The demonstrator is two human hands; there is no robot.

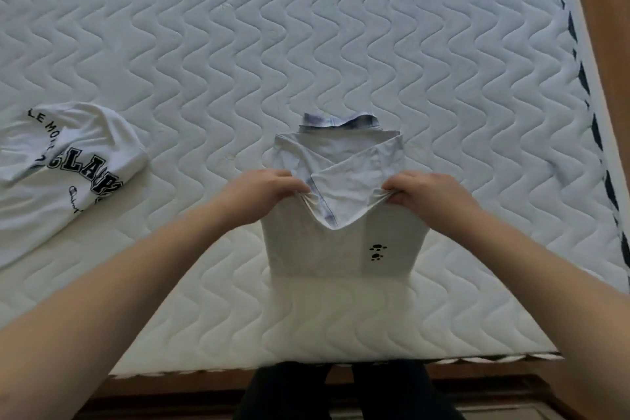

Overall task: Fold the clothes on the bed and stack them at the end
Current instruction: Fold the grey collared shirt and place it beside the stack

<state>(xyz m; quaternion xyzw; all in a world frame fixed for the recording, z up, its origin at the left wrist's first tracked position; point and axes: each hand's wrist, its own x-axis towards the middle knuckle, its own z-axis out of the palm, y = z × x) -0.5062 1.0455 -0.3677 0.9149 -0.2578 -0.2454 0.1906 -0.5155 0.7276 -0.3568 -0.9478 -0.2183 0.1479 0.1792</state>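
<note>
Left hand (264, 189) and right hand (426, 193): each grip pinched closed on the pale shirt (341, 181); fingertips buried in fabric. Lettered shirt (64, 160) cut off at frame edge.

mattress (306, 27): white quilted cloth, matt, wavy stitching, padded | folded garment (341, 249), centre: soft pale matt cloth, faint blue blotches, small black print | T-shirt (68, 167), left edge: white matt cloth, black lettering | bed frame (603, 10), upper right: brown wood, smooth
</note>
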